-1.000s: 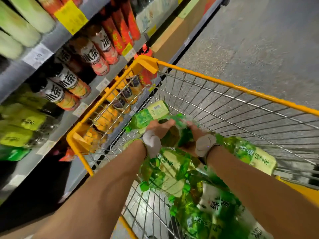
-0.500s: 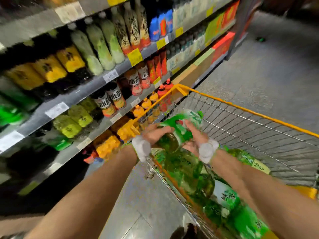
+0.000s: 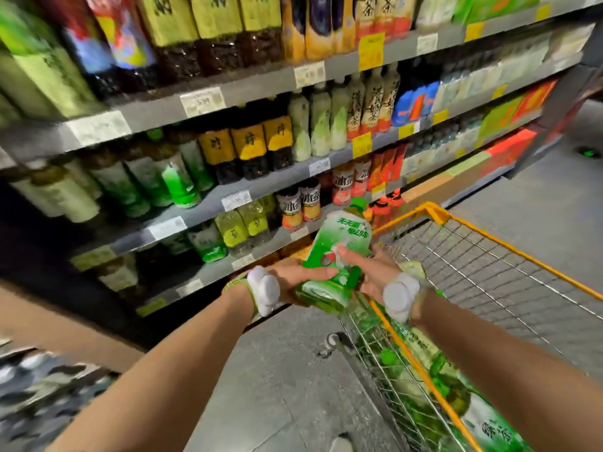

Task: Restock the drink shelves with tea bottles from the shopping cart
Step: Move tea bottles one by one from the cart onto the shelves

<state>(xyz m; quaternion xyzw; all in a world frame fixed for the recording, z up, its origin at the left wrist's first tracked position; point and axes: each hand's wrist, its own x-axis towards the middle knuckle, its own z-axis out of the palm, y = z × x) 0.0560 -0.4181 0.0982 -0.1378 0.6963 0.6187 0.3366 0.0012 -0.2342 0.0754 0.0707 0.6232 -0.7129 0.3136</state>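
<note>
Grey metal drink shelves (image 3: 208,203) fill the left side, stocked with rows of bottled teas in green, yellow and orange labels. Further right, the left hand (image 3: 295,279) cups the base of a green-labelled tea bottle (image 3: 339,252), tilted with its cap toward the shelves. The right hand (image 3: 372,272) grips its side, thumb across the label. Rightmost, the orange-rimmed shopping cart (image 3: 509,252) carries more green bottles (image 3: 424,380).

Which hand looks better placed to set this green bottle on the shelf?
Likely the left hand: it grips the green tea bottle from the shelf side; the right hand is nearer the cart.
</note>
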